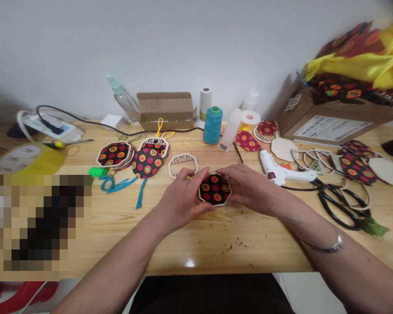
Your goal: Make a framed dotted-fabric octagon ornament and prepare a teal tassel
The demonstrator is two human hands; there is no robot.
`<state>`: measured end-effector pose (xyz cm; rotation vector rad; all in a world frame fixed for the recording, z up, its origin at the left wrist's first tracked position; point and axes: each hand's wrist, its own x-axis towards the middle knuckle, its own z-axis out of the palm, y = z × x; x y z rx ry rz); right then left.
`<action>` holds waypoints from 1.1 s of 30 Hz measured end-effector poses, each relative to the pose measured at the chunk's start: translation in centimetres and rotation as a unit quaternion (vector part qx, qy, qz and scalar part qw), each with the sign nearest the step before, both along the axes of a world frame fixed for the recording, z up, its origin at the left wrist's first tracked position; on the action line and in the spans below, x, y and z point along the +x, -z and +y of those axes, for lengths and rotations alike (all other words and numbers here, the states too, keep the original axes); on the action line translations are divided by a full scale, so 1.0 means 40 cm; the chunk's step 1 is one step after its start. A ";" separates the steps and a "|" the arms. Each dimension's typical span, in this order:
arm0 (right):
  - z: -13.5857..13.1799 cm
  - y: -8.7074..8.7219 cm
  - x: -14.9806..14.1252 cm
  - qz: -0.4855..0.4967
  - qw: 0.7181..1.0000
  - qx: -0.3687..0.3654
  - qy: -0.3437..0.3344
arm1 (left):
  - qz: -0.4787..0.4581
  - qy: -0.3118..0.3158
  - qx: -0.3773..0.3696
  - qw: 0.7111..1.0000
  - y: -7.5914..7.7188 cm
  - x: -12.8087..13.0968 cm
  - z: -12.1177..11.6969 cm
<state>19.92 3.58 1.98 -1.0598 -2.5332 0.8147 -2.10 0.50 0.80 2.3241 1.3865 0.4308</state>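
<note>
Between my two hands is an octagonal fabric-covered panel (215,189) with a pale wooden rim and red and orange flowers on black. My left hand (185,194) grips its left side, thumb along the near edge. Around its right and far edges curl the fingers of my right hand (247,187), partly hidden from me. Just beyond my left hand lies an openwork wooden frame (174,166). Farther left are a stack of similar flowered panels (114,154) and a flowered ornament (148,163) with a yellow loop and teal cords.
A white glue gun (281,170) and black-handled scissors (337,205) lie on the right, near loose frames and fabric pieces. Along the back stand a teal thread spool (212,125), a plastic bottle (231,130) and an open cardboard box (165,107). A larger carton (330,120) holds fabric.
</note>
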 end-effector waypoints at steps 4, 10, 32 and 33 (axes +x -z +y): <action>0.001 0.004 0.000 0.001 1.000 0.011 0.000 | 0.003 -0.003 -0.014 1.000 -0.001 0.001 0.001; 0.000 0.005 -0.001 0.001 1.000 0.013 0.006 | 0.008 -0.012 -0.022 1.000 -0.004 0.004 0.004; -0.004 -0.020 0.003 0.035 0.999 -0.012 0.026 | -0.007 0.016 -0.014 1.000 -0.001 -0.006 0.005; -0.004 -0.020 0.003 0.033 0.999 -0.013 0.029 | -0.007 0.014 -0.020 1.000 -0.001 -0.006 0.005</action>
